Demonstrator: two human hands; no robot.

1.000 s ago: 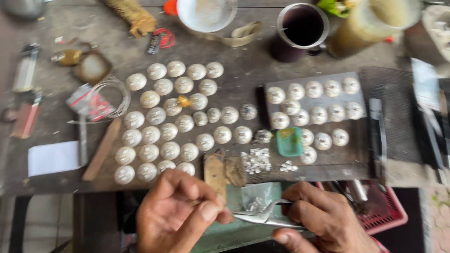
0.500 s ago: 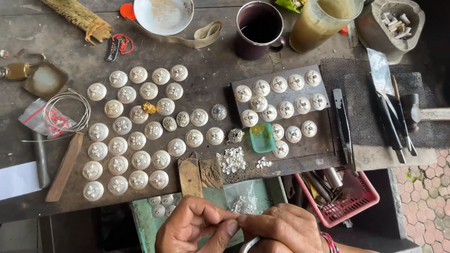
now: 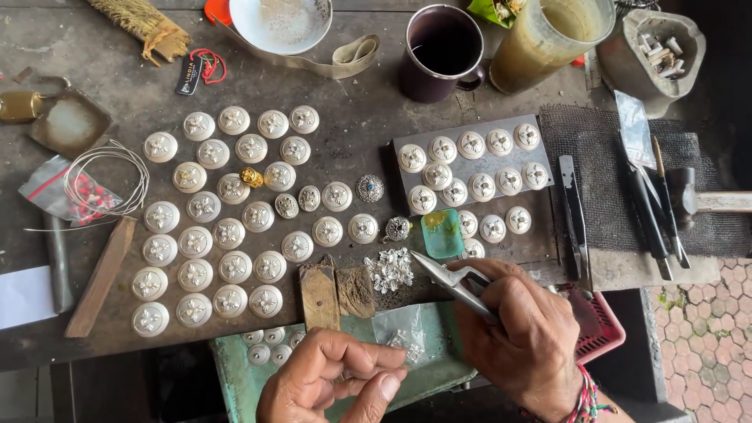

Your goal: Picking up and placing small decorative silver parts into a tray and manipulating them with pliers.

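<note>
My right hand (image 3: pixel 525 337) grips metal tweezers (image 3: pixel 450 278). Their tips point up-left, next to a little heap of tiny silver pieces (image 3: pixel 389 269) on the dark worktable. My left hand (image 3: pixel 337 380) is low at the front edge with thumb and fingers pinched together, beside a clear plastic bag (image 3: pixel 403 337) of silver bits lying on a green tray (image 3: pixel 427 376). Whether the pinch holds anything is hidden. Several white round discs with silver flower centres (image 3: pixel 227 231) lie in rows on the left. More discs sit on a grey plate (image 3: pixel 478 168), near a small teal dish (image 3: pixel 442 233).
At the back stand a dark mug (image 3: pixel 442 51), a jar of yellowish liquid (image 3: pixel 548 39), a white bowl (image 3: pixel 282 23) and a stone pot (image 3: pixel 654 47). Hand tools and a hammer (image 3: pixel 705 200) lie on mesh at right. A pink basket (image 3: pixel 603 321), wooden blocks (image 3: pixel 319 294) and a wire coil (image 3: pixel 106 180) are nearby.
My right hand has come up off the plastic bag with the tweezers, toward the heap of silver pieces. My left hand stayed low by the bag. The view shifted slightly.
</note>
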